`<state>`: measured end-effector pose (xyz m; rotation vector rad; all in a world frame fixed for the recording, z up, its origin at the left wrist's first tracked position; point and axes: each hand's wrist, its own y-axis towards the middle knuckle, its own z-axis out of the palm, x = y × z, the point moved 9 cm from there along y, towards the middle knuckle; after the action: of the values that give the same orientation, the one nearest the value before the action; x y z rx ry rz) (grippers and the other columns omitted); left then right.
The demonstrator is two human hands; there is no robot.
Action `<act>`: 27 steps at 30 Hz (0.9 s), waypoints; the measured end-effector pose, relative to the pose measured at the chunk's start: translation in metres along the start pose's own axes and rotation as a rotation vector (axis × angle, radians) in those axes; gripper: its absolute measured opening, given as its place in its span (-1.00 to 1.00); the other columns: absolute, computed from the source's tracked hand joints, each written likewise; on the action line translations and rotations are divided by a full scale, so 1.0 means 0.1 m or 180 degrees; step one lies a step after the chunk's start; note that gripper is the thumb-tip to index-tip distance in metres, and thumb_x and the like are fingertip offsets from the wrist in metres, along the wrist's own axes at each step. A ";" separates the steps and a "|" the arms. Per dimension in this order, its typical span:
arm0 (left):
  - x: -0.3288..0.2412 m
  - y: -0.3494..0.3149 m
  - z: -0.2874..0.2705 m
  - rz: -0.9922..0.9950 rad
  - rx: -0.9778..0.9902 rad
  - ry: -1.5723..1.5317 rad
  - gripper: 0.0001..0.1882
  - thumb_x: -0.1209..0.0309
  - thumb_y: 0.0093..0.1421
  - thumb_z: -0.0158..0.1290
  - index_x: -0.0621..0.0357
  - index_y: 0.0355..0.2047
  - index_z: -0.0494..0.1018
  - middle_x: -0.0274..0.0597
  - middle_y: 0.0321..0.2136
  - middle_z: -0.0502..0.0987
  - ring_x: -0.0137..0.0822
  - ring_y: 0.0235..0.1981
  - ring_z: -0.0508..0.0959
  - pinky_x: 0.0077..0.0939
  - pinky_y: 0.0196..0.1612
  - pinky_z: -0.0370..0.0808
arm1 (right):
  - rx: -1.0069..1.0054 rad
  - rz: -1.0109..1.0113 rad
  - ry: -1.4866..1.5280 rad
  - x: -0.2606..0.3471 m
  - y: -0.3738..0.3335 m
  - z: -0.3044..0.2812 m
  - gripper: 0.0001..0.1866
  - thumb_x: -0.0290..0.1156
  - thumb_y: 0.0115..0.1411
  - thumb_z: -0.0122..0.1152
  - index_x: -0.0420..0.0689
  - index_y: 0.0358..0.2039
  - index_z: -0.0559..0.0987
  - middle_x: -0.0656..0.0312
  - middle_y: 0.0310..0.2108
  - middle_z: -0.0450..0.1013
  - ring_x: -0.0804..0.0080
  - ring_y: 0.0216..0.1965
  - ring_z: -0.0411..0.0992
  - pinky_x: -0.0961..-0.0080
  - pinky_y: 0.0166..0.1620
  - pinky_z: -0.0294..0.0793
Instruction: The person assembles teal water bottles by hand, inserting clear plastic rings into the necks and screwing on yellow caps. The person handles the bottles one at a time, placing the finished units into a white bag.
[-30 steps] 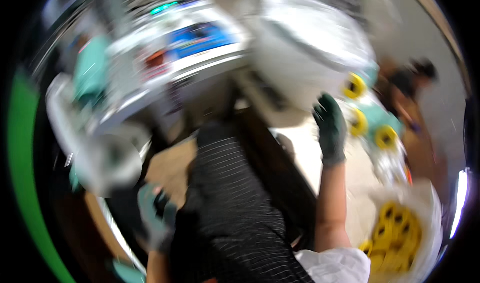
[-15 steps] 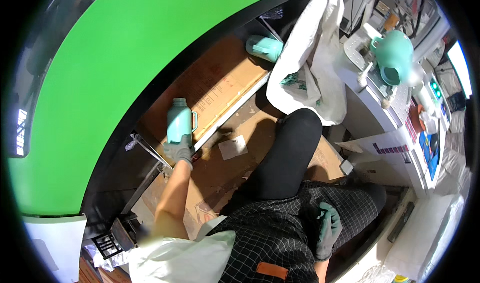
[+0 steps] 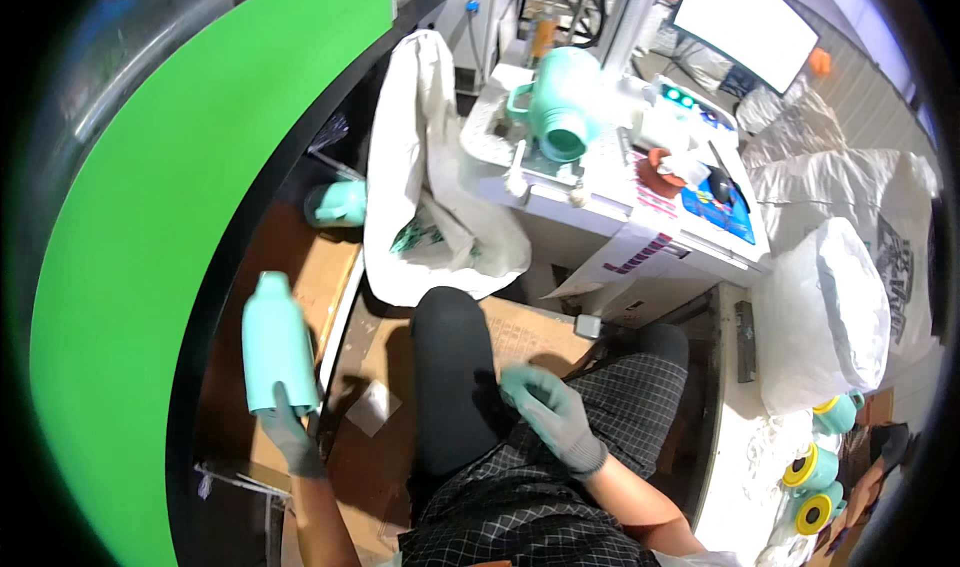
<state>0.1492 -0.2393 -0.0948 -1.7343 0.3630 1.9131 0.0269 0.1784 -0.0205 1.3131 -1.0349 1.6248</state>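
Observation:
My gloved left hand (image 3: 290, 432) is closed around the base of a mint-green bottle (image 3: 277, 342), holding it with its neck pointing away over the cardboard-lined shelf at the left. The bottle's handle does not show from this side. Over my lap, my gloved right hand (image 3: 560, 422) has loosely bent fingers standing apart, and I see nothing in it. A similar mint-green jug (image 3: 342, 204) lies farther back on the shelf, partly hidden by a white sack. Another mint-green jug with a handle (image 3: 566, 92) rests tilted on the machine, its mouth facing me.
The white sack (image 3: 405, 157) stands between shelf and machine (image 3: 600, 212). A green panel (image 3: 110, 297) curves along the left. On the machine are a terracotta-coloured pot (image 3: 660, 172) and a mouse (image 3: 720, 185). Several yellow-topped mint containers (image 3: 815, 514) and a stuffed white bag (image 3: 820, 317) are at right.
The view has swung to the right. My left hand still grips the bottle, now shown without its handle. My right hand has moved forward over my lap, its fingers looser.

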 end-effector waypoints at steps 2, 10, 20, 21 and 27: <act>-0.18 -0.37 0.50 0.0363 0.0451 0.0456 -0.66 0.40 0.38 0.13 0.46 0.02 0.49 -0.01 -0.17 0.61 -0.18 -0.23 0.62 -0.24 -0.19 0.59 | -0.0201 -0.0278 0.0360 0.03 0.25 -0.15 -0.24 -0.36 0.39 0.24 -0.23 0.49 0.13 0.09 0.37 0.24 0.34 0.26 0.37 0.35 0.25 0.43; -0.40 -1.91 2.17 0.3632 0.3220 0.2696 -0.46 0.41 0.16 0.28 0.20 0.15 0.42 0.09 0.10 0.51 0.10 0.13 0.51 -0.01 0.17 0.46 | -0.1438 -0.0904 0.0932 0.45 -0.72 -1.39 0.01 0.20 0.17 0.43 -0.32 0.35 0.30 0.01 0.17 0.46 0.22 0.17 0.49 0.26 0.22 0.51; -0.72 -3.64 3.36 0.3556 0.5583 0.1648 0.02 -0.08 0.03 0.40 0.22 0.35 0.27 0.09 0.12 0.46 -0.02 0.14 0.52 -0.03 0.22 0.45 | -0.1991 -0.1295 -0.2479 0.67 -1.63 -1.21 -0.62 -0.43 0.15 0.29 -0.27 -0.03 0.56 -0.09 0.03 0.37 0.16 -0.04 0.43 0.26 0.04 0.46; -0.59 -3.73 3.44 0.3528 0.5872 0.2078 0.03 -0.12 0.02 0.38 0.22 0.35 0.27 0.06 0.08 0.49 -0.05 0.12 0.52 -0.05 0.18 0.47 | -0.2398 -0.1231 -0.2790 0.76 -1.75 -1.26 -0.72 -0.52 0.14 0.24 -0.26 -0.11 0.59 -0.09 -0.03 0.40 0.13 -0.10 0.45 0.26 -0.04 0.49; -0.36 -4.19 3.58 0.3954 0.6775 0.3133 0.06 -0.24 -0.07 0.33 0.22 0.31 0.37 -0.12 -0.04 0.56 -0.19 -0.02 0.53 -0.27 -0.09 0.46 | -0.0845 -0.0898 -0.3036 0.57 -1.84 -1.20 -0.79 -0.50 0.05 0.34 -0.16 -0.24 0.67 0.00 -0.21 0.56 0.01 -0.21 0.54 0.18 -0.12 0.57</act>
<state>0.0795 0.2887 0.0528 -0.4020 2.7201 -0.1252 0.1477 0.3602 0.0407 1.9759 -1.4438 0.5718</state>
